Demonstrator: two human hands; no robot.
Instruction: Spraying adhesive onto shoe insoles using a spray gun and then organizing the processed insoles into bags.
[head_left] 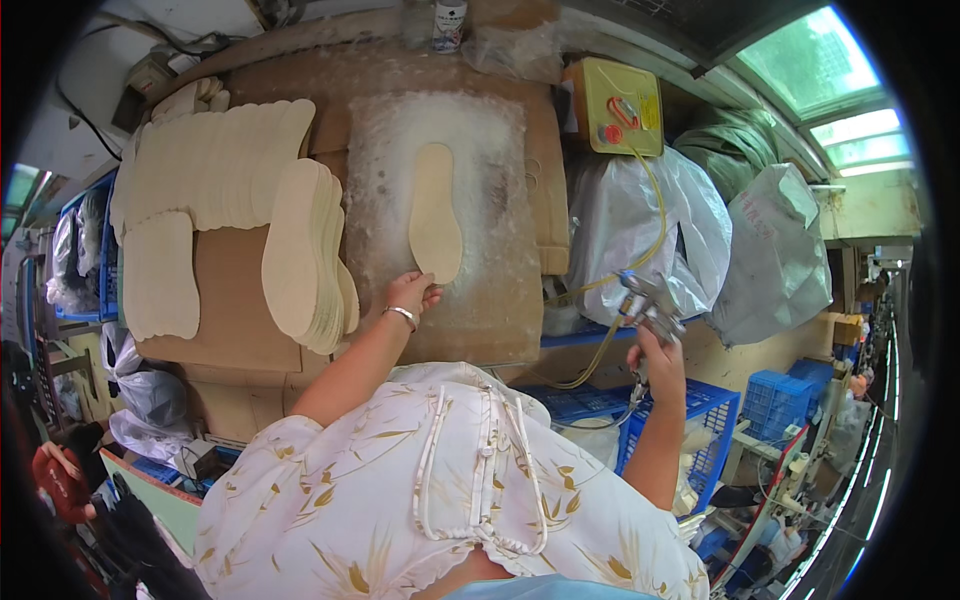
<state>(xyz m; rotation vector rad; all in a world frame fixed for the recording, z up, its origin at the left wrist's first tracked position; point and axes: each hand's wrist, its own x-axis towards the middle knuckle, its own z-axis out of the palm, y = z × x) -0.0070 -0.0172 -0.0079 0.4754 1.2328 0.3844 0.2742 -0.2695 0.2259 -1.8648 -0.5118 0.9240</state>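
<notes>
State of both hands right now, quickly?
Left hand: closed, pinching the near end of a cream insole.
Right hand: closed around a metal spray gun.

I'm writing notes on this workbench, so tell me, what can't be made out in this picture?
All in the head view:
- Part of the grip of the spray gun: hidden by the right hand.
- A bit of the near edge of the pale insole: covered by the left hand.
- Top of the bottle: cut off by the upper edge.
- Inside of the yellow can: hidden by its walls.
</notes>
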